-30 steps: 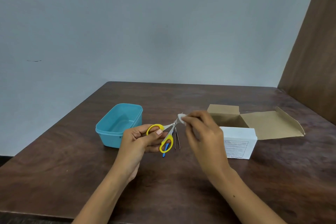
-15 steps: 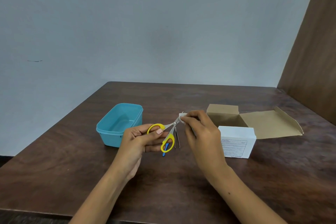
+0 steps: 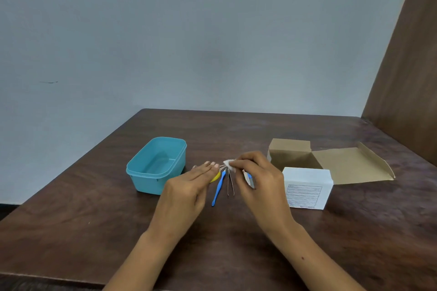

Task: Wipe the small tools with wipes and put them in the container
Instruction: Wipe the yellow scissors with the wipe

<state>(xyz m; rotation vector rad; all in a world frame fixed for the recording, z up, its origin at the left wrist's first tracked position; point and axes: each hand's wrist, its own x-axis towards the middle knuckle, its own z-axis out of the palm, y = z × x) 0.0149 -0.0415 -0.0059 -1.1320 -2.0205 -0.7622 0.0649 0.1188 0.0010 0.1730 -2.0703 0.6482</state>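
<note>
The scissors (image 3: 215, 177) sit at the middle of the tabletop (image 3: 71, 231), almost wholly hidden under the left hand (image 3: 186, 190); only a sliver of yellow handle shows at the hand's 2 o'clock edge, with thin metal blades poking out toward the wipe (image 3: 229, 163). The left hand lies palm down with its fingers straight and together over the handle, so its grip reads as flat and pressing rather than curled. The right hand (image 3: 257, 179) pinches the small white wipe between thumb and fingertips, its grip clamped on the wipe right at the blade tips; a torn wrapper (image 3: 247, 178) with a blue mark shows against its palm side, and how it is held cannot be told. Between the two hands, a blue-handled tool (image 3: 218, 188) lies on the tabletop, pointing roughly from 6 to 12 o'clock, and just at its 3 o'clock lie slim metal tweezers (image 3: 230, 183), parallel to it. The teal container (image 3: 142, 172) stands open at 9 o'clock of the hands, its near corner just beside the left hand. At 3 o'clock stands an open white box (image 3: 307, 189) with brown flaps spread back.
</note>
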